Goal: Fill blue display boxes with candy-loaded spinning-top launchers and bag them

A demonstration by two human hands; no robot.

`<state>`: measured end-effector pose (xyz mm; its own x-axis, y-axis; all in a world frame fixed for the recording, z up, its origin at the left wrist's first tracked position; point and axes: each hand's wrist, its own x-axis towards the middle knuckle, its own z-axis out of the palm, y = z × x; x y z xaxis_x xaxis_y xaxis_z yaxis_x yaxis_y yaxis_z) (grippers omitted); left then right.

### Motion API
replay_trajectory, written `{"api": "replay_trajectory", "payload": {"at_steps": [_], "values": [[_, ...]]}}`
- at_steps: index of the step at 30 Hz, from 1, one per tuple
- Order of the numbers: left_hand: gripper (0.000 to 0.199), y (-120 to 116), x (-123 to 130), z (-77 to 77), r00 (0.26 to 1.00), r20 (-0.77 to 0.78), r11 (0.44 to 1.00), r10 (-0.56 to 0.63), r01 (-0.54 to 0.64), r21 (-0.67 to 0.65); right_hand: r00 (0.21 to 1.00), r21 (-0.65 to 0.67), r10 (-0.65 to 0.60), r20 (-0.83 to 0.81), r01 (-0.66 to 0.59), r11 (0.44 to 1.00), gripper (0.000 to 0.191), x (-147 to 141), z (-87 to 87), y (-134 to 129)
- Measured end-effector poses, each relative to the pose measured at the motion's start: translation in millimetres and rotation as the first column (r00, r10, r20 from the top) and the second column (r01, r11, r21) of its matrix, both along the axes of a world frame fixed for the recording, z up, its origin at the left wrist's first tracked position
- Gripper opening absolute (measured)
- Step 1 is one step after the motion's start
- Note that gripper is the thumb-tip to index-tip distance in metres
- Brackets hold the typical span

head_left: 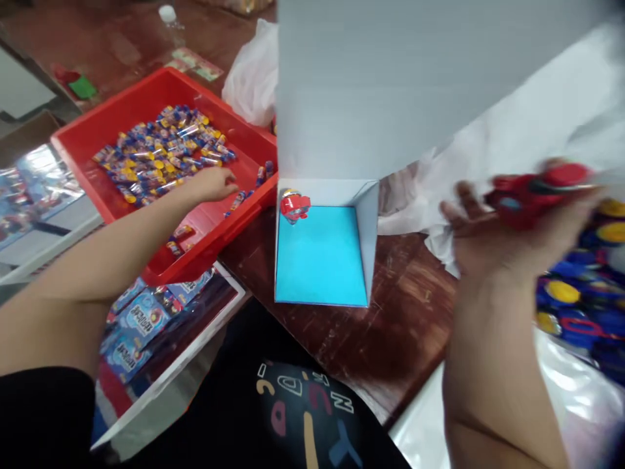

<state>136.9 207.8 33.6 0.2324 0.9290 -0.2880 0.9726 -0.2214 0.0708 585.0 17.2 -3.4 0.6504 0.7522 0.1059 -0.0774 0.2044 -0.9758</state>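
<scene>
My left hand (219, 184) is inside the red tray (110, 215), beside a heap of small blue-and-yellow wrapped pieces (166, 153). Its fingers are curled together, and anything between them is hidden. Off to the right, my right hand (481, 238) is raised, palm up, with a red plastic toy-like item (527, 195) held against the palm; motion blurs it. Between my hands stands an open white box (368, 247) with a bright blue bottom (322, 260). A similar red item (294, 206) with a silvery part sits in its far left corner.
Blue printed packets (141, 319) lie in front of the tray. Many blue, yellow and red items (581, 306) are piled at the far right. White plastic bags (256, 75) stand behind the tray, near a white-capped bottle (167, 14). The tabletop (410, 293) is dark reddish brown.
</scene>
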Motion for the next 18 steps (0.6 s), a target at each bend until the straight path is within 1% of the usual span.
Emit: {"api": "replay_trajectory", "payload": {"at_steps": [1,2,3,4,5,7,8,9,10,11,12,13,14,15,16,17,18], "values": [[0.042,11.1,4.3,-10.8,1.0,-0.003,0.998,-0.016,0.015,-0.065,0.992,0.004,0.084,-0.098,-0.084,0.996,0.068,-11.4,-0.6,-5.8],[0.042,19.4,8.9,-19.8,0.999,0.001,0.992,-0.037,0.036,-0.118,0.975,0.018,0.16,-0.154,-0.159,0.987,0.067,-23.3,-1.1,-10.9],[0.042,25.1,12.4,-25.7,0.998,0.012,0.987,-0.06,0.061,-0.151,0.961,0.031,0.234,-0.146,-0.232,0.972,0.066,-34.7,-1.2,-15.7],[0.042,28.5,14.0,-27.9,0.996,0.024,0.982,-0.081,0.084,-0.168,0.95,0.032,0.303,-0.074,-0.302,0.953,0.062,-44.9,-0.8,-20.7],[0.041,29.6,13.3,-25.9,0.994,0.035,0.979,-0.099,0.103,-0.173,0.928,0.035,0.372,0.023,-0.373,0.927,0.058,-53.3,0.2,-26.2],[0.036,23.3,6.9,-11.6,0.993,0.024,0.983,-0.119,0.121,-0.14,0.854,0.042,0.469,0.224,-0.49,0.871,0.053,-64.1,3.5,-39.0],[0.034,14.2,2.7,-1.2,0.993,0.037,0.991,-0.11,0.112,-0.07,0.816,0.033,0.488,0.309,-0.522,0.852,0.053,-67.1,5.4,-45.8],[0.032,0.3,-0.9,9.7,0.99,0.106,0.996,-0.093,0.091,0.02,0.783,0.013,0.486,0.388,-0.532,0.847,0.053,-69.4,6.9,-52.3],[0.03,-19.0,-2.9,19.7,0.975,0.204,0.993,-0.083,0.064,0.099,0.753,-0.012,0.469,0.462,-0.523,0.852,0.054,-71.8,8.0,-57.9],[0.03,-43.0,-2.7,27.4,0.9,0.43,0.979,-0.062,-0.029,0.204,0.715,-0.039,0.447,0.538,-0.509,0.86,0.056,-74.9,8.4,-62.2],[0.035,-70.4,0.0,31.9,0.753,0.655,0.986,-0.062,-0.055,0.157,0.666,-0.055,0.424,0.613,-0.499,0.865,0.057,-79.2,8.1,-64.8],[0.034,-99.2,5.2,32.8,0.619,0.785,0.999,-0.03,-0.009,0.045,0.611,-0.06,0.406,0.68,-0.506,0.86,0.057,-84.9,7.1,-65.8],[0.033,-127.0,12.4,30.4,0.514,0.858,0.994,0.019,0.08,-0.07,0.555,-0.051,0.392,0.734,-0.53,0.847,0.054,-91.7,5.9,-65.4],[0.03,-151.6,20.6,25.2,0.445,0.892,0.963,0.08,0.195,-0.184,0.51,-0.033,0.377,0.773,-0.561,0.827,0.049,-99.1,4.4,-64.1],[0.028,-171.4,28.7,18.6,0.401,0.908,0.927,0.123,0.279,-0.249,0.48,-0.014,0.366,0.798,-0.592,0.806,0.043,-106.5,3.2,-62.4],[0.027,-185.7,35.7,11.7,0.373,0.916,0.895,0.148,0.343,-0.285,0.459,-0.004,0.361,0.811,-0.614,0.789,0.039,-113.1,2.3,-60.9],[0.027,-194.6,41.0,5.9,0.36,0.92,0.876,0.155,0.382,-0.296,0.449,-0.002,0.362,0.817,-0.626,0.78,0.037,-118.4,2.0,-60.0]]}}
